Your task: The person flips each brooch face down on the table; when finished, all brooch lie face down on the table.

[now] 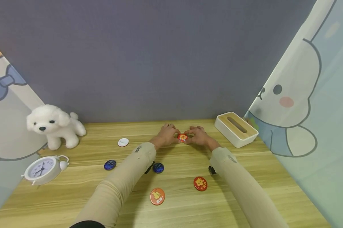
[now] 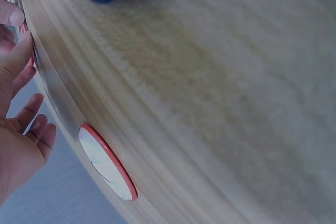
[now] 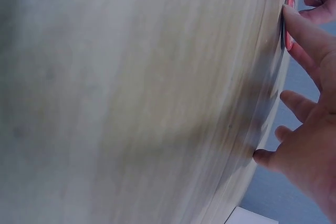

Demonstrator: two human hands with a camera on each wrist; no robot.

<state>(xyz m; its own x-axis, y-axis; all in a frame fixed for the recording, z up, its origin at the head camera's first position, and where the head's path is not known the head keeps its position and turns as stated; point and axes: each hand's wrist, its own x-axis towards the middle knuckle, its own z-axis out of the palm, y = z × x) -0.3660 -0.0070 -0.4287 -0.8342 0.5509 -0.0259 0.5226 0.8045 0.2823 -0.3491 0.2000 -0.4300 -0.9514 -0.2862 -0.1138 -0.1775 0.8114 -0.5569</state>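
We find the red badge just right of centre in the head frame, with the left hand and right hand pinching its rim from opposite sides, finger gaps narrow; whether it lies flat on the table or is slightly raised, we cannot tell. We judge the step in hand to be two-handed positioning of this badge. The next move, in our estimate, calls for a level badge and an even release, with the left sleeve clear of the blue badge at lower centre.
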